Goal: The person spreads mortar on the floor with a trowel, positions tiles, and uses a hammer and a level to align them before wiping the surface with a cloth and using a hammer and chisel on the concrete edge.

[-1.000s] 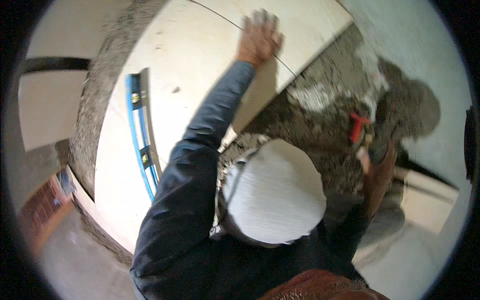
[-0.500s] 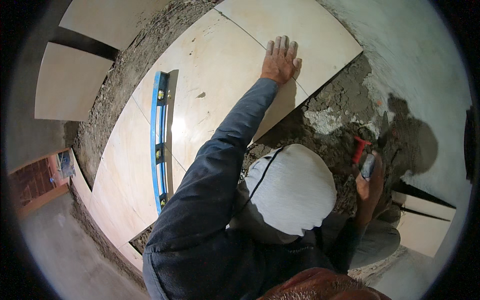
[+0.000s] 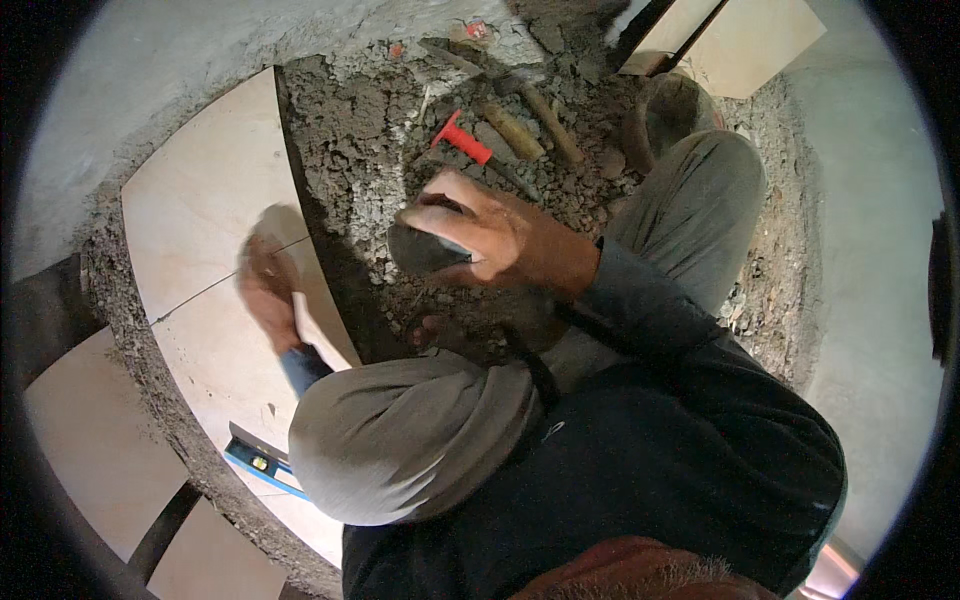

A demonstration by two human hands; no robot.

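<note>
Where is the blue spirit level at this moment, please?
In the head view, the blue spirit level lies at the lower left, on the pale tiles, below the left hand and against the edge of the grey-trousered left leg.

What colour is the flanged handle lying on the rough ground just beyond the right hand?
The flanged handle is bright red, best seen in the head view.
</note>
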